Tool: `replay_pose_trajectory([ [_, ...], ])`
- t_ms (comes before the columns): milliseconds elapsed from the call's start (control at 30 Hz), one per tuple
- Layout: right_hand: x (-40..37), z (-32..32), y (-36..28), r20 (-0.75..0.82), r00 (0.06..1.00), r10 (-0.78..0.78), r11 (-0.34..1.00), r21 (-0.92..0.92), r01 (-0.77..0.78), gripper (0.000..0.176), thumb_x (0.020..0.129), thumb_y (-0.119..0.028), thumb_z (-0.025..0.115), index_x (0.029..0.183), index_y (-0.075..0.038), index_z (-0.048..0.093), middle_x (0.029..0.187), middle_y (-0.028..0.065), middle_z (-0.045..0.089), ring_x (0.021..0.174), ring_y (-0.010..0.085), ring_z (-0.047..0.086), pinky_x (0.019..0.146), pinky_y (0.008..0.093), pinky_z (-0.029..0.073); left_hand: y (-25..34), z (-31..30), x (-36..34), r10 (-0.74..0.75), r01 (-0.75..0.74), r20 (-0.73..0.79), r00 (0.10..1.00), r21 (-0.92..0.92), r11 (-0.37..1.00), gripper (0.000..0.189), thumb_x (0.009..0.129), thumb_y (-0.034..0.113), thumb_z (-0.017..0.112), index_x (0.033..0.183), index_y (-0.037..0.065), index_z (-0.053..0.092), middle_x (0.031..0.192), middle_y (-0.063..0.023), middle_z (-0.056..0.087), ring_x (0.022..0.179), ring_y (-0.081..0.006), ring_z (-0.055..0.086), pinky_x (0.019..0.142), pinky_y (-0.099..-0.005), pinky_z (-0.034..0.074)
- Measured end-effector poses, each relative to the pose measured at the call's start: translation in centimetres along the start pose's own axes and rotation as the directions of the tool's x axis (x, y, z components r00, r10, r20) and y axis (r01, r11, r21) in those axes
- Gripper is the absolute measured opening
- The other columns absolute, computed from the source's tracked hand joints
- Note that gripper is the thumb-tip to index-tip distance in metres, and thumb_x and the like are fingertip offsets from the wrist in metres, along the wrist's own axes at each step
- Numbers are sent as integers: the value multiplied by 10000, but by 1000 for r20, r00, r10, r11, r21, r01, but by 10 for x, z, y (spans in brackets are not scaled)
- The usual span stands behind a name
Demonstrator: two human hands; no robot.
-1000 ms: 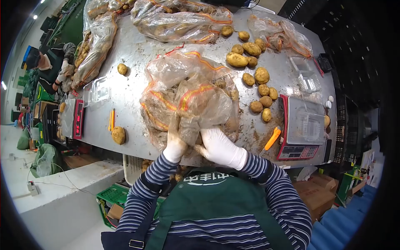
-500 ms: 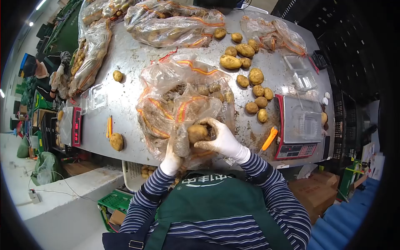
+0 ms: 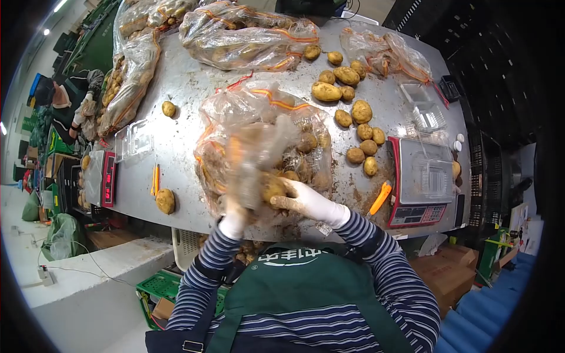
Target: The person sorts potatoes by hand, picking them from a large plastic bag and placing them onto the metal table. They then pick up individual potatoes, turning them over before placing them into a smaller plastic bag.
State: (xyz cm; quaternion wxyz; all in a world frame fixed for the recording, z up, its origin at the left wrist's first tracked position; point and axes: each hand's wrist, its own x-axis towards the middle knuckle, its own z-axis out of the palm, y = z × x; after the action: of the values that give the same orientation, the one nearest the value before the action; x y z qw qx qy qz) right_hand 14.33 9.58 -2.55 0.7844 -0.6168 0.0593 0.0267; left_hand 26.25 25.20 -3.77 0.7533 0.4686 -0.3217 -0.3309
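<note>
My right hand (image 3: 297, 197), in a white glove, is closed around a brown potato (image 3: 272, 187). Beside it, my left hand (image 3: 236, 216), gloved too, grips a crumpled grey-brown sheet (image 3: 250, 170) with an orange stripe. Motion smears the sheet, and it hides most of the left fingers. The sheet stands up against the potato's left side. Under and behind both hands lies an opened clear plastic bag (image 3: 226, 117) with orange bands, with more dirty potatoes (image 3: 306, 142) in it.
Loose potatoes (image 3: 362, 112) lie right of the bag. A red-edged scale (image 3: 419, 215) with clear trays and an orange knife (image 3: 381, 197) are at the right. Full potato bags (image 3: 247, 44) line the back. Another scale (image 3: 108, 179) stands left, near a co-worker (image 3: 76, 100).
The striped sheet has swung up and left in my left hand, uncovering more potatoes in the bag. My right hand and its potato have shifted slightly left and down.
</note>
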Motion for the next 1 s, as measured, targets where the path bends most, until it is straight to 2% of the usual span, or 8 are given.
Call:
replay_pose_trajectory([
  [133, 4, 19, 9, -13, 984, 175, 963, 213, -168, 588, 898, -348, 651, 1297, 32, 444, 1259, 83, 539, 1129, 132, 482, 981, 310, 406, -20, 17, -6, -190, 159, -235, 953, -145, 977, 672, 913, 476, 554, 1376, 27, 364, 1300, -122, 510, 1182, -213, 520, 994, -361, 446],
  [300, 2, 32, -6, -252, 946, -206, 876, -479, 63, 493, 812, -314, 713, 1129, 27, 551, 906, 246, 648, 873, 375, 639, 775, 397, 507, -26, -4, 29, -472, 307, -235, 850, -507, 805, 477, 946, 384, 503, 1268, 31, 492, 1182, -105, 600, 1078, -219, 593, 944, -354, 484],
  [467, -6, 24, -40, -190, 937, -292, 673, -737, 60, 554, 792, -312, 731, 1175, 35, 532, 1025, 238, 642, 981, 370, 634, 823, 399, 513, 48, 12, 63, -600, 305, -291, 745, -653, 694, 539, 927, 462, 494, 1281, 56, 483, 1192, -119, 588, 1026, -302, 606, 864, -478, 523],
  [533, -9, 14, -36, -192, 967, -167, 770, -638, 6, 588, 785, -296, 730, 1214, 35, 504, 1048, 256, 630, 987, 373, 631, 844, 394, 510, 48, 18, 51, -309, 131, -325, 894, -469, 873, 564, 939, 466, 466, 1314, 45, 437, 1201, -138, 566, 1032, -294, 596, 899, -470, 507],
  [600, -6, 9, -23, -194, 960, -200, 786, -617, 39, 603, 785, -324, 697, 1227, 26, 482, 957, 272, 638, 913, 414, 627, 797, 443, 515, -13, -14, 15, -339, 393, -226, 913, 267, 880, 525, 946, 360, 514, 1319, 8, 402, 1181, -145, 552, 1024, -278, 590, 920, -409, 489],
  [633, -5, 8, -20, -200, 967, -157, 810, -587, 10, 600, 787, -310, 691, 1230, 32, 474, 965, 277, 635, 913, 416, 626, 794, 445, 514, 16, 39, 7, 66, 17, -124, 990, 573, 819, 444, 919, 193, 572, 1282, -19, 427, 1131, -138, 557, 991, -246, 589, 888, -336, 483],
  [667, -3, 9, -19, -198, 973, -115, 829, -559, -16, 597, 790, -296, 685, 1234, 37, 467, 972, 281, 632, 912, 419, 625, 791, 447, 512, 8, 37, 6, 95, 55, -186, 978, 668, 742, 425, 871, 80, 605, 1251, -33, 453, 1106, -124, 569, 967, -213, 585, 851, -309, 479],
  [1000, -2, 22, -30, -100, 937, -335, 664, -731, 160, 585, 822, -276, 669, 1251, 52, 446, 1013, 258, 629, 955, 408, 614, 831, 428, 505, -5, -23, 35, -307, 305, -105, 946, -36, 952, 445, 957, 243, 476, 1315, -20, 437, 1271, -144, 534, 1131, -224, 548, 987, -339, 437],
])
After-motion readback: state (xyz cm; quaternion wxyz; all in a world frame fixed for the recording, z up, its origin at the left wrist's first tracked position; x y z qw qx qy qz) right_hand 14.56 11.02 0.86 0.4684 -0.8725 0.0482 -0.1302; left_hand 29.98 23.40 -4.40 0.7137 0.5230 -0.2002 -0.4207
